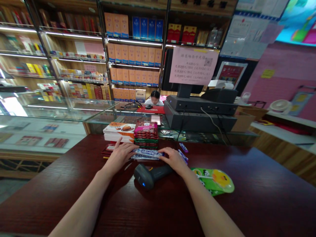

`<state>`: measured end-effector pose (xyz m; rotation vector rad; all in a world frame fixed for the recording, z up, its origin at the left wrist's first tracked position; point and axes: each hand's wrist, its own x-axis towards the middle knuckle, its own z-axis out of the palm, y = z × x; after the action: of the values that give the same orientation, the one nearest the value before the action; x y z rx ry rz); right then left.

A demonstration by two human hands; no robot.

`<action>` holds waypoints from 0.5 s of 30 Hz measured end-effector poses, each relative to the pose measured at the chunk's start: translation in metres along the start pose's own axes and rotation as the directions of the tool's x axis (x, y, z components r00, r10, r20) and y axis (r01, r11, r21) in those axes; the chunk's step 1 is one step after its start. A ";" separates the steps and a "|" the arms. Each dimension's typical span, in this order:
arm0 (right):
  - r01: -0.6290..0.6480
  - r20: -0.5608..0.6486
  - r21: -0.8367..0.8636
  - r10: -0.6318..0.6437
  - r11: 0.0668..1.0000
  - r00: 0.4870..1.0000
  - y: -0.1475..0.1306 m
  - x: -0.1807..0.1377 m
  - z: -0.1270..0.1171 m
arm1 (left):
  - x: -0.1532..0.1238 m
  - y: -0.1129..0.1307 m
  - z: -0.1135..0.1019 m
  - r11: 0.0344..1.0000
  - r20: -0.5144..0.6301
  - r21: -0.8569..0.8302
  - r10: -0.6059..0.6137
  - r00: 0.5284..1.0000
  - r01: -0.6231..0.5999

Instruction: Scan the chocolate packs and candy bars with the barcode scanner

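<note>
Slim blue-and-white wrapped packets (147, 153) lie stacked on the dark wooden counter, between my two hands. My left hand (122, 153) has its fingertips on their left end, one finger raised. At the right end, my right hand (173, 158) grips them between thumb and fingers. Just behind stand a pile of dark red and green snack packs (146, 134) and white-and-orange boxes (118, 131). A black barcode scanner (145, 177) rests in front of the packets, its handle end partly behind my right hand. Small purple-and-white packets (183, 148) lie beyond that hand.
A green pack with a yellow duck (219, 179) lies by my right forearm. A cash register with a monitor (189, 82) stands on the glass display case (98, 126) behind the counter (261, 184). A person (155, 98) is behind it, before stocked shelves.
</note>
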<state>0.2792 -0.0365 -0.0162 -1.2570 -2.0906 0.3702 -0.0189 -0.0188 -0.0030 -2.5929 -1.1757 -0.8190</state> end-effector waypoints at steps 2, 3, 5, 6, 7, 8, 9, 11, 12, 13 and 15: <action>-0.002 0.023 -0.008 0.002 1.000 1.000 0.002 0.001 0.002 | 0.000 0.002 0.000 0.999 -0.002 0.036 0.006 1.000 -0.006; -0.007 0.034 -0.006 0.007 1.000 0.999 0.003 0.002 0.003 | 0.000 0.003 0.001 0.999 0.004 0.052 0.009 1.000 -0.009; -0.022 0.061 -0.003 0.022 1.000 0.998 0.005 0.002 0.005 | -0.001 0.003 0.003 0.997 0.025 0.077 0.013 1.000 -0.015; -0.029 0.073 -0.006 0.030 1.000 0.997 0.006 0.002 0.006 | -0.002 0.003 0.004 0.996 0.032 0.086 0.012 0.999 -0.015; -0.035 0.083 -0.011 0.036 0.999 0.996 0.006 0.002 0.006 | -0.003 0.002 0.006 0.996 0.035 0.093 0.009 0.999 -0.013; -0.040 0.089 -0.016 0.041 0.999 0.995 0.007 0.002 0.006 | -0.004 0.002 0.007 0.995 0.033 0.099 0.003 0.999 -0.006; -0.043 0.092 -0.021 0.044 0.999 0.995 0.007 0.002 0.007 | -0.004 0.002 0.008 0.995 0.029 0.103 -0.005 1.000 0.002; -0.048 0.092 -0.025 0.050 0.999 0.994 0.007 0.003 0.008 | -0.005 0.001 0.010 0.994 0.023 0.113 -0.015 1.000 0.012; -0.052 0.093 -0.024 0.054 0.998 0.994 0.008 0.003 0.008 | -0.005 0.001 0.011 0.993 0.026 0.119 -0.014 1.000 0.011; -0.055 0.093 -0.023 0.057 0.998 0.994 0.008 0.003 0.009 | -0.005 0.001 0.012 0.992 0.031 0.127 -0.012 0.999 0.008; -0.054 0.095 -0.023 0.056 0.998 0.994 0.010 0.003 0.010 | -0.005 0.001 0.014 0.989 0.044 0.147 -0.009 0.999 0.002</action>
<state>0.2782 -0.0282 -0.0280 -1.3343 -2.1485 0.4427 -0.0151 -0.0174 -0.0174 -2.5017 -1.2077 -0.6522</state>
